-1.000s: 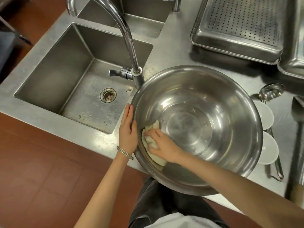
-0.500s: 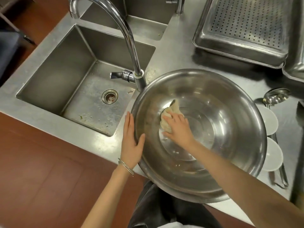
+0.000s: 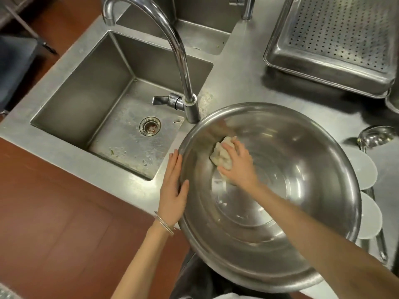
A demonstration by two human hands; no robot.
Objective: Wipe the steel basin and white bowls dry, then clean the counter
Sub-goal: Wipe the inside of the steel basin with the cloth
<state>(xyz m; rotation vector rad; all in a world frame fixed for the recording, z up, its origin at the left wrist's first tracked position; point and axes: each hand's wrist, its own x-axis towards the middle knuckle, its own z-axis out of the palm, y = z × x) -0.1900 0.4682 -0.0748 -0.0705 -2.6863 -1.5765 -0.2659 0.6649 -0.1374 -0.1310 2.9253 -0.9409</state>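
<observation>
— Where's the steel basin [image 3: 302,160] from where you're standing?

— On the counter [image 3: 237,78], just right of the sink [image 3: 92,87], with its far rim close to the foot of the tap [image 3: 172,39]. Its near side juts over the counter's front edge.

— And the hands?

— Apart. The left hand [image 3: 173,186] lies flat against the outside of the basin's left rim, fingers straight and together, thumb hooked over the lip. There's a thin bracelet [image 3: 165,223] on that wrist. The right hand [image 3: 236,165] is down inside, fingers bent over a bunched pale cloth [image 3: 220,155], pressing it to the inner wall on the upper left side.

— The white bowls [image 3: 362,169]?

— Two of them, on the counter to the basin's right, one nearer than the other, both half hidden behind its rim. A ladle [image 3: 375,137] lies by them, its scoop just past the far one.

— Anything else about?

— A perforated steel tray [image 3: 336,35] at the back right. There are bits of food scrap on the sink floor around the drain.
</observation>
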